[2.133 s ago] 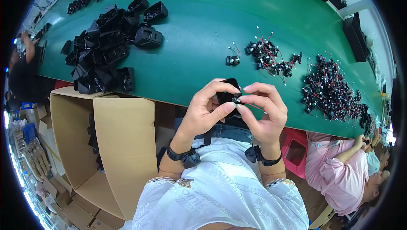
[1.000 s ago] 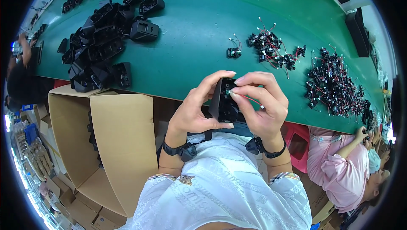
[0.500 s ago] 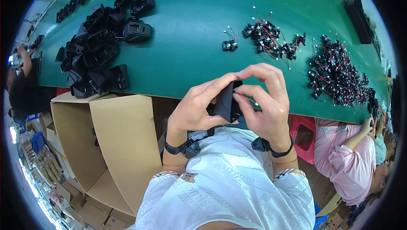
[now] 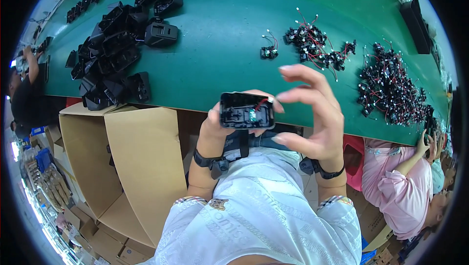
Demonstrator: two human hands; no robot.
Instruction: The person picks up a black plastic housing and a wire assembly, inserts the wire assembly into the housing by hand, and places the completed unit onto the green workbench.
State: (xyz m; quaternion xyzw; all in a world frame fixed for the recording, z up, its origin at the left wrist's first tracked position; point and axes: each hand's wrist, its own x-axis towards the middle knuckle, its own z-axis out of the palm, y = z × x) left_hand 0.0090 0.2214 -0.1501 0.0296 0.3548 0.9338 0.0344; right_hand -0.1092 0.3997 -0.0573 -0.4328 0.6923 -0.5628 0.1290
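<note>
My left hand point(image 4: 213, 121) grips a black plastic housing point(image 4: 233, 116), its hollow side facing up. Inside the housing sits a small black part with a green board and red wires ending in a white connector point(image 4: 270, 99) at the right rim. Just right of it, my right hand point(image 4: 317, 113) is open, thumb and fingers spread with nothing between them. A single small wired part point(image 4: 268, 52) lies on the green table beyond my hands, and a cluster of the same wired parts point(image 4: 308, 40) lies to its right.
Black housings point(image 4: 117, 52) are heaped on the table point(image 4: 215, 64) at left, with a row behind. A large pile of wired parts point(image 4: 391, 86) lies at right. An open cardboard box point(image 4: 144, 167) stands at the near left. Co-workers in pink point(image 4: 395, 187) and black point(image 4: 31, 103) are at the sides.
The housing has turned from edge-on to show its open inside. My right hand has let go of the red wire and moved off to the right, its fingers spreading.
</note>
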